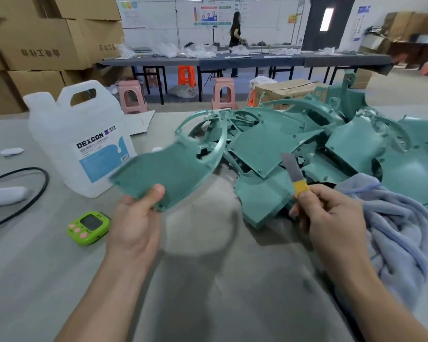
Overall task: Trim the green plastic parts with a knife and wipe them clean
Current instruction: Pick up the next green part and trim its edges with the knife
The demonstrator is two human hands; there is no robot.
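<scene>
1. Table (59, 267): grey, everything sits on it.
2. Pile (336, 141) of green parts: loose heap, far right of table.
3. Towel (405, 230): blue-grey, bunched at right, touching pile's near edge.
4. Jug (84, 139): white, DEXCON label, upright at left.
5. Part (168, 169): flat curved green panel, held up off table between jug and pile, blurred.
6. Left hand (134, 225): pinches part's near corner, thumb on top, fingers underneath and hidden.
7. Right hand (331, 213): fingers curled round knife handle, beside towel, apart from held part.
8. Knife (294, 174): grey blade points up, yellow band just above fingers, blade not touching held part.
9. Timer (88, 227): green, flat on table, left of left hand.
</scene>
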